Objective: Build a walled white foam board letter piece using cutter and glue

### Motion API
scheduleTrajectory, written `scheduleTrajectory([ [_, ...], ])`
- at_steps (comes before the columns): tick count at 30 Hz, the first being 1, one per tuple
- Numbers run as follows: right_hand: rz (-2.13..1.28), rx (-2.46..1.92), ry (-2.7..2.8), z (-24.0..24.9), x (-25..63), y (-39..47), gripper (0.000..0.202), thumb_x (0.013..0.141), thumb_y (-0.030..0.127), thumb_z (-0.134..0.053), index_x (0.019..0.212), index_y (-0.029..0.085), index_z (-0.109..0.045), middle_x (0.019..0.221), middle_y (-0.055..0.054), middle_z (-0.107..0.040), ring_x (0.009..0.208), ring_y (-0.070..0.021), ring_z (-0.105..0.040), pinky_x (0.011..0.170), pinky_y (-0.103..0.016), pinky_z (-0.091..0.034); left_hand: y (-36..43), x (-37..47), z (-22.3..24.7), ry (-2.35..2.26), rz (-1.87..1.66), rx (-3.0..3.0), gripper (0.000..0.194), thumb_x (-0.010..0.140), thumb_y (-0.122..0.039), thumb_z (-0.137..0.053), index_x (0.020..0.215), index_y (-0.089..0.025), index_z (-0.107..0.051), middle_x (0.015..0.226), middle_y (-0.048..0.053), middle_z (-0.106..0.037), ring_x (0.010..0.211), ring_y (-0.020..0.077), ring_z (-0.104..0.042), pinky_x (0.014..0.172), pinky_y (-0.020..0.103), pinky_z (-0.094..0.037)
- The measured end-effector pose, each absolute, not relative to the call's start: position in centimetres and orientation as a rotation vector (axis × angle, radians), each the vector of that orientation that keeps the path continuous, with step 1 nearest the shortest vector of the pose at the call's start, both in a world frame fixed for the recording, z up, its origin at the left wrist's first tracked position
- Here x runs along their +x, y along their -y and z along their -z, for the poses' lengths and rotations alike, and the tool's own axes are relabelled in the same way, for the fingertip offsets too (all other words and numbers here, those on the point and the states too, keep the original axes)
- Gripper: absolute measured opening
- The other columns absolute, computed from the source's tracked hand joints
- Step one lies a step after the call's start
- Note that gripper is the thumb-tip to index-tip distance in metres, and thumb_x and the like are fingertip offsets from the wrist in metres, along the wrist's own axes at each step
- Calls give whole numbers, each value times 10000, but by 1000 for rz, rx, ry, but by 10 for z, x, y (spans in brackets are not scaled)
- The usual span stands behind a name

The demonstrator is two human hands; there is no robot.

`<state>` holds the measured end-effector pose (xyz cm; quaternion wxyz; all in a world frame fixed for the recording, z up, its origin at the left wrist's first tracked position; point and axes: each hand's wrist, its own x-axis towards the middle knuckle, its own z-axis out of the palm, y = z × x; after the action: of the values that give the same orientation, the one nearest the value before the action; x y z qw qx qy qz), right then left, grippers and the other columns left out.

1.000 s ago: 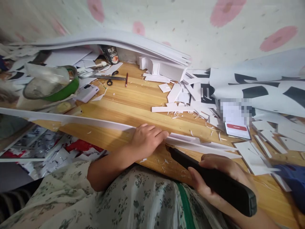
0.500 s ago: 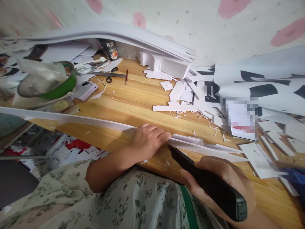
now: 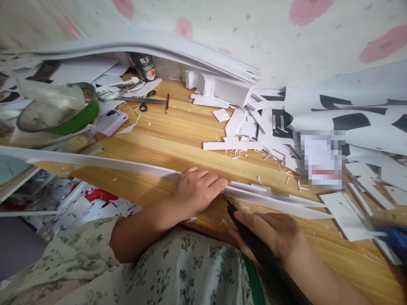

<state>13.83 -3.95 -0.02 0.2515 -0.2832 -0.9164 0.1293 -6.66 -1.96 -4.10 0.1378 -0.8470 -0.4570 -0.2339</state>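
While left hand snug over a crosswise white strip, right hand tight around a slantwise black tool, tip forward-left.

A pale wall with big pink blotches and small specks spans the top of the frame, above a yellowish, striped-grain wooden bench crossing the middle. Soft light dims along the bench's front edge, left of centre. At lower left, white framing borders a grey surface.
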Motion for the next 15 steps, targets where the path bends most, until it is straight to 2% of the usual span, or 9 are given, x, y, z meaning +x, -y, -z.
scheduleTrajectory([
  [4, -399, -725, 2499, 2, 138, 40, 192, 800, 54, -586, 766, 221, -497, 576, 59, -558, 467, -93, -468, 484, -241, -364, 20, -67, 41, 1329, 667, -2456, 144, 918, -223, -488, 869, -217, -623, 613, -38, -596, 611, 136, -520, 584, 314, -271],
  [15, -316, -754, 2452, 4, 136, 38, 107, 822, 141, -615, 838, 198, -526, 554, 53, -548, 446, -101, -480, 454, -257, -344, 20, -67, 40, 1325, 679, -2473, 162, 924, -219, -476, 871, -214, -629, 614, -33, -595, 599, 135, -503, 576, 313, -259],
])
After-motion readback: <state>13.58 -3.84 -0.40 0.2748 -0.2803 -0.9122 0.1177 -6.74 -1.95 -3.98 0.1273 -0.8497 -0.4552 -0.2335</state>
